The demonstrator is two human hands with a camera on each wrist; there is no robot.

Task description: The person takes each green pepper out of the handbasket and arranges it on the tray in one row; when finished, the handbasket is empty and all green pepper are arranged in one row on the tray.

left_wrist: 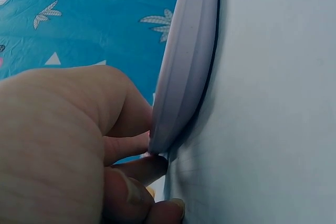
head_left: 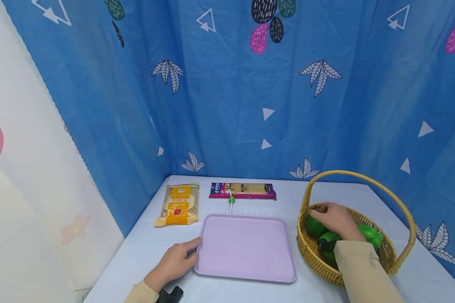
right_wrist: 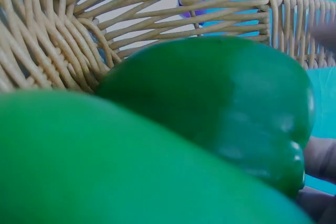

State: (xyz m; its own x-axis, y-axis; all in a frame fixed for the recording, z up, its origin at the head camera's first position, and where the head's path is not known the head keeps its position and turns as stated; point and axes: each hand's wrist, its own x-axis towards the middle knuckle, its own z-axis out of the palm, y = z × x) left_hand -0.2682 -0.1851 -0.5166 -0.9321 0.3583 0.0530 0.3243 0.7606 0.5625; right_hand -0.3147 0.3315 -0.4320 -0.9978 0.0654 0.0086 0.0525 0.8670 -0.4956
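Observation:
My left hand (head_left: 176, 261) touches the left edge of a lilac rectangular tray (head_left: 246, 248), thumb and index finger at the rim. In the left wrist view, bent fingers (left_wrist: 128, 108) meet the tray's raised edge (left_wrist: 184, 72). Over on the right, my right hand (head_left: 335, 219) reaches into a wicker basket (head_left: 307, 252) above a dark green bell pepper (head_left: 314, 227). The right wrist view shows fingers (right_wrist: 321, 158) at one end of this pepper (right_wrist: 210, 114), with a blurred digit apart from it. A lighter green one (head_left: 369, 236) lies right of my wrist.
A yellow bag of grain (head_left: 179, 206) lies at the table's back left. Behind the tray are a purple-edged packet (head_left: 246, 190) and a green lollipop (head_left: 232, 200). The basket's tall handle (head_left: 394, 198) arches over its opening. A blue curtain (head_left: 239, 105) hangs behind.

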